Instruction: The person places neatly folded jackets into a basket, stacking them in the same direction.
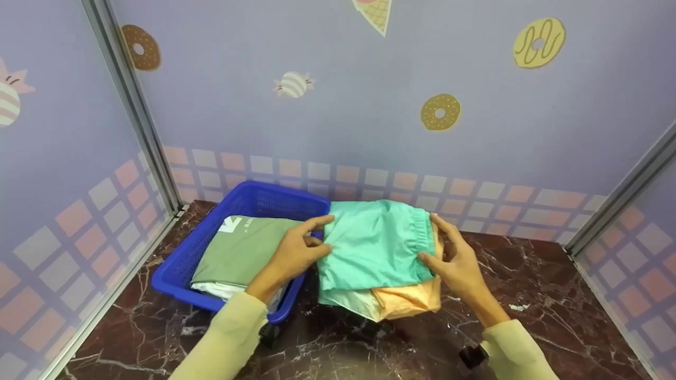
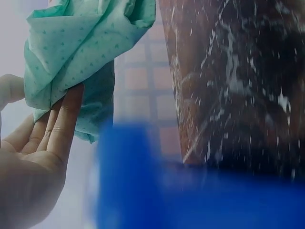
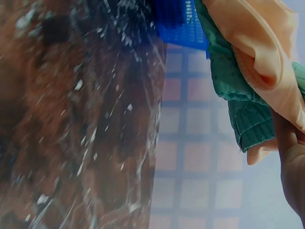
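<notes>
A folded bundle of teal shorts (image 1: pixel 369 248) with an elastic waistband is held up between both hands. Peach cloth (image 1: pixel 406 301) shows beneath it, and in the right wrist view a peach fold (image 3: pixel 259 52) wraps over the teal fabric. My left hand (image 1: pixel 298 248) pinches the bundle's left edge, thumb above; the left wrist view has its fingers (image 2: pixel 66 119) under the small-patterned teal cloth. At the waistband side, my right hand (image 1: pixel 457 258) grips the bundle with the thumb on top. Its fingers are partly hidden behind the cloth.
To the left stands a blue plastic basket (image 1: pixel 177 269), its rim close to the left hand. A folded green shirt (image 1: pixel 248 248) lies in it on top of white cloth (image 1: pixel 227 290). The dark marbled tabletop (image 1: pixel 528 301) meets patterned walls (image 1: pixel 369 132) at the back and sides.
</notes>
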`<control>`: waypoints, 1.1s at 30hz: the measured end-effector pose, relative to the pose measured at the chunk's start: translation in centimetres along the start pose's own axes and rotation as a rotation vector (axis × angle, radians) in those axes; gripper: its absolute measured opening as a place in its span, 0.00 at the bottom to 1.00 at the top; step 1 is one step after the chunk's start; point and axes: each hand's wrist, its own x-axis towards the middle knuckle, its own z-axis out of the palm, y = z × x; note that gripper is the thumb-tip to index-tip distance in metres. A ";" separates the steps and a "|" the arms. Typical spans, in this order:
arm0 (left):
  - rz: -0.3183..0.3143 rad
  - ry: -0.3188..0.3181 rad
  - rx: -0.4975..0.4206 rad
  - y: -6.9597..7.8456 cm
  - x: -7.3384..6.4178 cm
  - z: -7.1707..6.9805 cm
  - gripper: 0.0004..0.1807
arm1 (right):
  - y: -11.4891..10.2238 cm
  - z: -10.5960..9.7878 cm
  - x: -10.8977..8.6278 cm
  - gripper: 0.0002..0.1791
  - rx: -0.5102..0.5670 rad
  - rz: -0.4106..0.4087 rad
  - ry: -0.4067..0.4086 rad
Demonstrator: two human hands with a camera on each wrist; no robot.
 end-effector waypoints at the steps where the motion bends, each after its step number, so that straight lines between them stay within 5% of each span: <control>1: -0.001 0.003 -0.008 0.1 0.0 -0.3 0.33 | -0.5 0.3 0.2 0.43 -0.009 -0.006 -0.004; 9: -0.023 0.048 0.041 1.1 0.3 -2.9 0.33 | -2.3 2.5 2.0 0.44 -0.014 0.020 -0.023; 17: -0.011 0.097 0.088 2.3 0.8 -6.5 0.33 | -0.7 5.8 4.4 0.47 0.070 0.078 0.010; 33: -0.042 0.161 0.168 1.6 -0.4 -13.5 0.30 | -0.7 14.6 5.5 0.46 0.194 0.172 0.044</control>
